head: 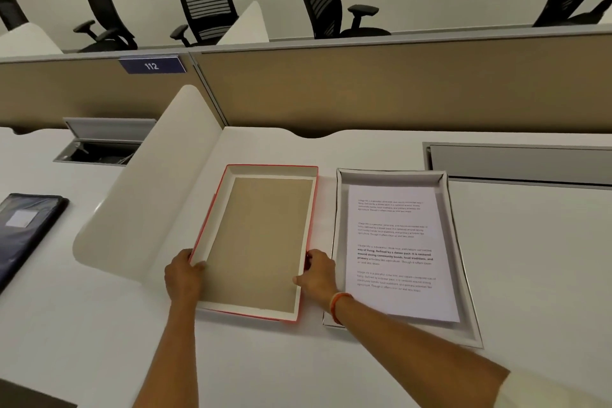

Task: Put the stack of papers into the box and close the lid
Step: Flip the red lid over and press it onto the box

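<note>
On the white desk [331,374], straight ahead at twelve o'clock, I see a red-edged lid [256,242] lying upside down, its brown inner face and white inner walls turned up. My left hand [183,275] grips the lid's left rim near the near corner, thumb over the edge on the inside, fingers curled against the outer wall. My right hand [318,273] pinches the right rim at about the same depth, thumb hooked over the edge, fingers on the outside; an orange band [337,306] sits on that wrist. Both hands are closed around the lid.

At about two o'clock from the lid, just beside it, the grey-walled box [443,209] lies open. The stack of papers [397,252] already rests flat inside it, printed side up, sitting a little askew within the walls.

At nine o'clock a white curved divider [142,209] rises from the desk, and beyond it a dark folder [26,228] lies flat.
</note>
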`<state>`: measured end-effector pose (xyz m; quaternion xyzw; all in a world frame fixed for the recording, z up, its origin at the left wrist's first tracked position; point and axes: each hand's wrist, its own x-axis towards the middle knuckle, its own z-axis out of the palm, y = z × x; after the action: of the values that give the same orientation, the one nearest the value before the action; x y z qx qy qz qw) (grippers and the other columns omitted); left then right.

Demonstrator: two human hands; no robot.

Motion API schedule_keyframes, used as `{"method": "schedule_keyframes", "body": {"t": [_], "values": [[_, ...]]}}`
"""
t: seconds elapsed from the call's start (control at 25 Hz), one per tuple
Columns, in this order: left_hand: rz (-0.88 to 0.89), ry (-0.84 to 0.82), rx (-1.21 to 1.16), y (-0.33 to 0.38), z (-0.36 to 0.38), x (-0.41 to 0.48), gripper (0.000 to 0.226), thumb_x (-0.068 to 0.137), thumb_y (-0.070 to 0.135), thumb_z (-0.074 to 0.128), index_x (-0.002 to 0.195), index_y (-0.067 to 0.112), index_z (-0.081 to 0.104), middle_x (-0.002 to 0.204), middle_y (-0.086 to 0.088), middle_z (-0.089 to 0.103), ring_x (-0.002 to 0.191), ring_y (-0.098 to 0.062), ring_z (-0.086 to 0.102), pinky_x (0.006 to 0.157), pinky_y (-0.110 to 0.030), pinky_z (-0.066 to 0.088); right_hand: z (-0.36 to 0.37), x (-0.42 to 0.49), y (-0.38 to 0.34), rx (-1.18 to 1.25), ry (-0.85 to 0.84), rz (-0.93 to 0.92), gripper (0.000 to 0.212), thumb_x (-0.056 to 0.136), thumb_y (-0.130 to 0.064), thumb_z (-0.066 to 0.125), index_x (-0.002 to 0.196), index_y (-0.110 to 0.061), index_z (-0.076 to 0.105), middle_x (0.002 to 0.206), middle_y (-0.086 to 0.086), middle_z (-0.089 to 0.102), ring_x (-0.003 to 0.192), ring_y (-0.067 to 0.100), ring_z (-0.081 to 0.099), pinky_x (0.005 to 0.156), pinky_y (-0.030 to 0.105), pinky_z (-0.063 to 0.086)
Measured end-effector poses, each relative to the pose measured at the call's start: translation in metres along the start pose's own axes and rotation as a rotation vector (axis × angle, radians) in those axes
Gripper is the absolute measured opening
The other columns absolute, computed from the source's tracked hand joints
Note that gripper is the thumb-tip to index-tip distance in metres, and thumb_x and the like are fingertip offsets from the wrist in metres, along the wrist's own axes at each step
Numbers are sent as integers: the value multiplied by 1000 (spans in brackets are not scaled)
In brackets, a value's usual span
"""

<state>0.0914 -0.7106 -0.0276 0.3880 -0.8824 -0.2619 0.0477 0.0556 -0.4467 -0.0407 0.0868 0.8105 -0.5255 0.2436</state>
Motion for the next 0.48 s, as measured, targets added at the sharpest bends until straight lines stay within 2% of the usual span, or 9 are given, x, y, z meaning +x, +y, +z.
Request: {"method": "schedule_keyframes", "body": {"t": [0.12,0.24,0.36,0.48], "values": [[-20,2,3,2,-5,7,26,90,1,58,115,-2,65,112,-23,70,100,-44,65,94,-50,51,0,2,7,36,6,-27,43,61,2,78,102,-8,66,100,7,72,89,21,70,76,28,60],[-27,-105,0,11,-17,16,28,90,3,57,116,-5,61,115,-24,66,102,-42,62,94,-49,49,-3,2,11,51,-13,-37,46,62,-1,80,105,-9,66,102,5,72,89,18,70,73,19,59],[-75,-182,-88,28,-37,15,23,86,1,60,109,-2,57,110,-21,61,94,-33,55,84,-42,45,-6,1,15,78,-29,-40,49,63,-2,83,108,-8,65,105,5,71,92,18,70,78,24,60],[-104,-214,-218,47,-60,9,29,83,1,65,111,-3,57,109,-17,57,100,-33,53,85,-40,42,-9,-4,14,78,-44,-31,49,63,-1,83,109,-7,64,106,6,71,93,20,70,81,28,60]]}}
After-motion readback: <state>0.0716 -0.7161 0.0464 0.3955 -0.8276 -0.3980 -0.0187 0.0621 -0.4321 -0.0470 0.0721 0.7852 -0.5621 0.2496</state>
